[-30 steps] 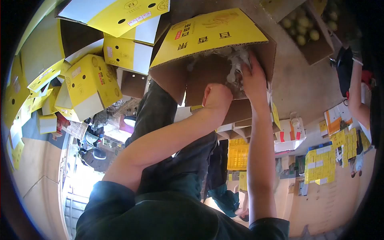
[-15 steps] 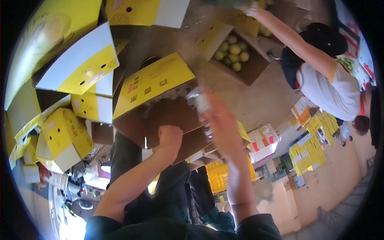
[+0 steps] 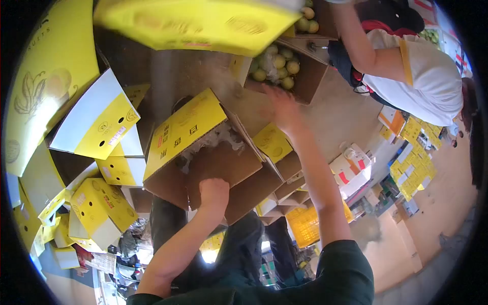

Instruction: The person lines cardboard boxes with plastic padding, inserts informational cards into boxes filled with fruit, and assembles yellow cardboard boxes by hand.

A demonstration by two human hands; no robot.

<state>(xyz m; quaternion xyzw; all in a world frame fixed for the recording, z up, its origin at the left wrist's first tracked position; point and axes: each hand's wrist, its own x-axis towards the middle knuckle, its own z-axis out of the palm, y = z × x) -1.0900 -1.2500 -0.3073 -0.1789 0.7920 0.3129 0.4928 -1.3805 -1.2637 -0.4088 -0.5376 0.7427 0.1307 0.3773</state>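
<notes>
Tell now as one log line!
left hand: curled at open yellow cardboard box; right hand: blurred, near round yellowish-green fruit

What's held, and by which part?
Left hand: fist at the yellow carton's opening, hold cannot be told. Right hand: blurred near round fruit, no held thing visible.

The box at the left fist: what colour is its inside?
The box's inside is brown; see the head view.

From where I stand, the right hand (image 3: 283, 108) is a blur, the left hand (image 3: 214, 194) hides its fingertips, and the smeared upper box (image 3: 203, 25) runs past the top edge.
</notes>
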